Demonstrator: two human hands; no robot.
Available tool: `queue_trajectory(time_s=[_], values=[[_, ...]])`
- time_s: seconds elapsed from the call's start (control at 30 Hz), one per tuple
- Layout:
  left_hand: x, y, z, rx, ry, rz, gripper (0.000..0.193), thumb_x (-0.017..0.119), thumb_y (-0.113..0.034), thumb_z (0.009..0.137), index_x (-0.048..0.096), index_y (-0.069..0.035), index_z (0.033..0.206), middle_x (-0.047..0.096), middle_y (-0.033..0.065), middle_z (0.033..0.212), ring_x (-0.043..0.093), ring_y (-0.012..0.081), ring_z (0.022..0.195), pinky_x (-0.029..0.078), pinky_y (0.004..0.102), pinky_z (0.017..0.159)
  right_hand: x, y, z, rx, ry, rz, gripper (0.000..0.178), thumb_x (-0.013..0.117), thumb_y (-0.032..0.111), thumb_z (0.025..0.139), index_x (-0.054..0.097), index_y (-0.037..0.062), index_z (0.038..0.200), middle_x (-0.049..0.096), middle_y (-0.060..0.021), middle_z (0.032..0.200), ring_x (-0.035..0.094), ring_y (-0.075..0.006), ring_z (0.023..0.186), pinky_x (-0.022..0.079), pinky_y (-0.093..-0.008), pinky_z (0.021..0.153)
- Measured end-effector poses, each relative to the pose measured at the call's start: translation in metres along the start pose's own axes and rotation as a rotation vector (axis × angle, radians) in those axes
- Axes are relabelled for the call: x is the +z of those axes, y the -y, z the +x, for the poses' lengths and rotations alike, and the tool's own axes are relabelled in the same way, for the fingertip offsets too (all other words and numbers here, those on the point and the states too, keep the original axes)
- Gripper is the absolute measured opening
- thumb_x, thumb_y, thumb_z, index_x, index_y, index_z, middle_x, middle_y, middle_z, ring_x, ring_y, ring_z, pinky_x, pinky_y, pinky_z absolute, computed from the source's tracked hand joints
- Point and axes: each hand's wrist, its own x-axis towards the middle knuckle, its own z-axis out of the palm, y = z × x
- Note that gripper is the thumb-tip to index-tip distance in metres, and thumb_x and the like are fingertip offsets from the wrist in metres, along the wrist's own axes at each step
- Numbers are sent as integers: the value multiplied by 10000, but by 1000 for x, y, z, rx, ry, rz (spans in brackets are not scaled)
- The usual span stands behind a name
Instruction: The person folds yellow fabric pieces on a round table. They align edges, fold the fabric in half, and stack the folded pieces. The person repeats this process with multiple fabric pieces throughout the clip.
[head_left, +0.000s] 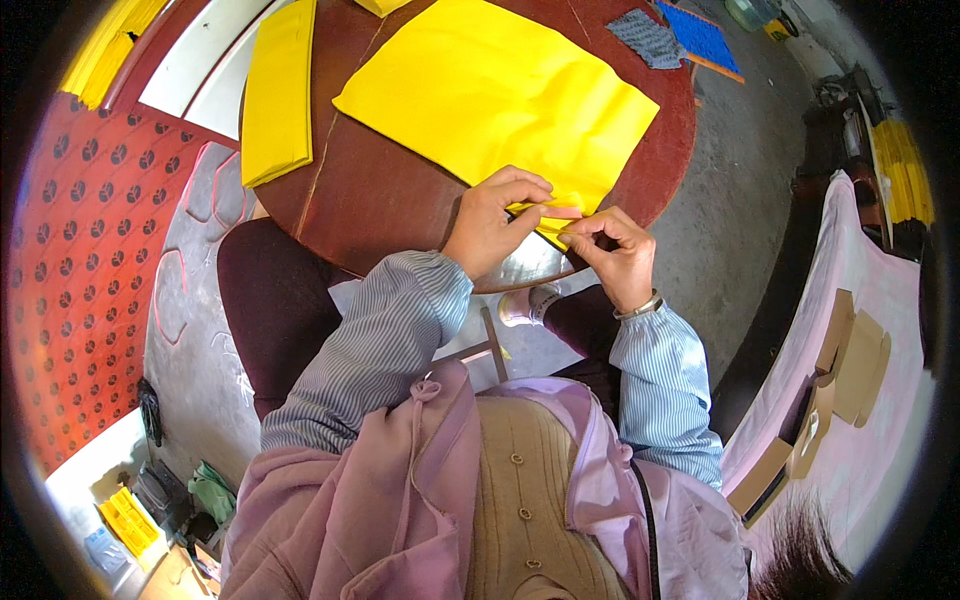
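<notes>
A large yellow sheet point(490, 90), cloth or paper, lies spread over the round dark red table point(350, 215). At its near corner, my left hand point(492, 222) is closed, thumb and fingers gripping the edge. Just to the right, my right hand point(618, 252) pinches a small turned-up part of the same corner between thumb and forefinger. A narrow pinkish piece point(562, 212) shows between the two hands; I cannot tell what it is. Part of the corner is hidden behind my fingers.
A folded yellow stack point(278, 100) lies at the table's left. Toward the far right are a grey cloth point(647, 38) and a blue mat point(705, 38). An open cardboard box point(815, 405) sits on a pale cloth point(870, 360) to my right.
</notes>
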Motion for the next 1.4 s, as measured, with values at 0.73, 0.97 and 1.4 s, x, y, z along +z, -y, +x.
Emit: queue_trajectory(time_s=[0.73,0.97,1.4], values=[[-5,0,2,34,28,-43,138,713,20,933,738,28,1068,727,140,1170,706,257,1123,545,328,970,3,2,-1,39,-21,10,131,892,49,827,783,24,897,697,-17,812,612,-73,689,494,-250,629],[-3,0,1,13,18,-50,144,715,23,939,747,22,1079,727,135,1171,704,247,1126,552,320,948,3,0,0,70,-16,-3,127,889,43,828,783,25,895,701,-19,814,610,-75,688,495,-253,633],[-2,1,1,31,-19,-32,152,709,21,920,753,1,1064,740,141,1160,724,280,1096,558,347,960,4,2,-1,123,3,48,124,885,42,842,778,22,900,675,7,825,569,-46,687,451,-230,618]])
